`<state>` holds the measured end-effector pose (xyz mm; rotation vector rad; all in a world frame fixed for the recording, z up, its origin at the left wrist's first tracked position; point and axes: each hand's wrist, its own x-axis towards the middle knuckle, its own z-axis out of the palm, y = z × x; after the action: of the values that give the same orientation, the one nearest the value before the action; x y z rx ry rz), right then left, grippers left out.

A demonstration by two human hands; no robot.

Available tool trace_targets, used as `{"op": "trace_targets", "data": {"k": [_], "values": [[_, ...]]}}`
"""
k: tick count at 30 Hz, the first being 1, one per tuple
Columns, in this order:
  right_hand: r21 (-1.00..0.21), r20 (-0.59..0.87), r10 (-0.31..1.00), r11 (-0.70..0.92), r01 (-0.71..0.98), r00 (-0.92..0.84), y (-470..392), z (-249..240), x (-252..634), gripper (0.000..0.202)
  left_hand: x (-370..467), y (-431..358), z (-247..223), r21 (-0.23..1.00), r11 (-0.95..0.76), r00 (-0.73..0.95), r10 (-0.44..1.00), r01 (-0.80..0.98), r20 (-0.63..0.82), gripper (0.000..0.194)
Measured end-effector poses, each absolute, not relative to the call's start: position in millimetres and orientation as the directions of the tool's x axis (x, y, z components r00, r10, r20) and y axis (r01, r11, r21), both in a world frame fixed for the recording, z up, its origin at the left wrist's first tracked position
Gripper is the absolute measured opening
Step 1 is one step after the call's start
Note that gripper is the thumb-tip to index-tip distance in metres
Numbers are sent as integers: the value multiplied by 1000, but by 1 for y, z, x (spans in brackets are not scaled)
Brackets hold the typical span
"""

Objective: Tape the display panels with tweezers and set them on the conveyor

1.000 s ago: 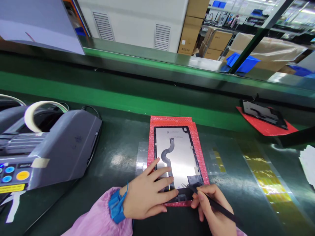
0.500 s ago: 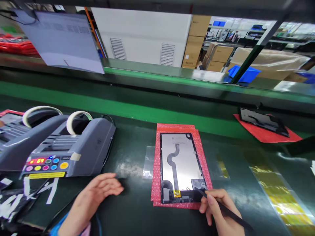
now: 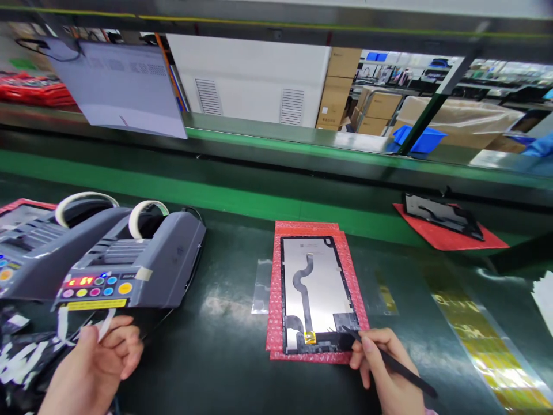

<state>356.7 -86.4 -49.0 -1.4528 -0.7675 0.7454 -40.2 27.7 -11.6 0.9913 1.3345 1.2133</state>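
My left hand (image 3: 101, 360) is at the front of the grey tape dispenser (image 3: 168, 259). Its fingers are curled, with thumb and forefinger around a white strip of tape (image 3: 106, 324) that hangs from the dispenser; the strip's lower end runs into the hand. My right hand (image 3: 384, 363) holds black tweezers (image 3: 404, 369), their tips over the lower right corner of a tablet screen assembly (image 3: 326, 294). The assembly lies back side up, with a grey flex cable (image 3: 305, 297) and a yellow tape patch (image 3: 310, 338), on red bubble wrap (image 3: 356, 288).
Left of the dispenser stands a second one (image 3: 30, 265). Scraps of white tape (image 3: 21, 360) lie at the left front. Another screen part (image 3: 443, 216) rests on a red sheet (image 3: 492, 239) at the right. Amber tape strips (image 3: 475, 346) are on the bench's right side.
My left hand has moved left from the open bench to the dispenser and closed on a tape strip. My right hand stays with the tweezers at the screen's corner. The view has shifted slightly.
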Motion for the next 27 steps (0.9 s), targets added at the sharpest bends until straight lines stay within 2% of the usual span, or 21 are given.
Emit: {"op": "trace_targets", "data": {"k": [3, 5, 8, 10, 11, 13, 16, 19, 22, 24, 27], "values": [[-1000, 21, 834, 19, 8, 551, -88, -51, 355, 27, -39, 22, -6, 978, 161, -292, 937, -134, -194, 29], [-997, 43, 823, 74, -33, 566, -87, -52, 355, 25, -24, 15, -5, 987, 102, -272, 953, -123, -132, 30], [-984, 118, 859, 169, -59, 499, -82, -46, 359, 24, 23, 2, -11, 996, 2, 1, 1000, -84, -2, 38], [-990, 123, 928, 138, -16, 352, -74, -37, 360, 21, 64, -6, -17, 995, -13, 330, 943, -99, 45, 24], [-995, 101, 960, 103, 6, 262, -69, -31, 359, 18, 84, -10, -19, 994, -19, 432, 900, -108, 64, 24], [-1000, 27, 995, 25, 19, 99, -59, -18, 356, 20, 120, -16, -20, 996, -78, 603, 793, -49, 92, 29], [-998, -56, 998, -57, -32, -24, -48, -4, 350, 33, 156, -19, -15, 983, -169, 716, 695, 69, 69, 31], [-995, -85, 996, -86, -48, -18, -38, 5, 352, 39, 169, -14, -15, 997, -55, 780, 625, 47, -2, 38], [-999, 1, 995, 6, -48, 104, -22, 16, 362, 42, 168, 2, -22, 994, 101, 795, 606, -49, -22, 57], [-998, 60, 980, 59, 14, 191, -6, 22, 369, 43, 163, 20, -24, 1000, 0, 739, 673, -22, 16, 60], [-989, 50, 994, 35, 145, 100, 18, 17, 372, 45, 153, 54, -22, 919, -338, 612, 776, 201, 152, 44]]}}
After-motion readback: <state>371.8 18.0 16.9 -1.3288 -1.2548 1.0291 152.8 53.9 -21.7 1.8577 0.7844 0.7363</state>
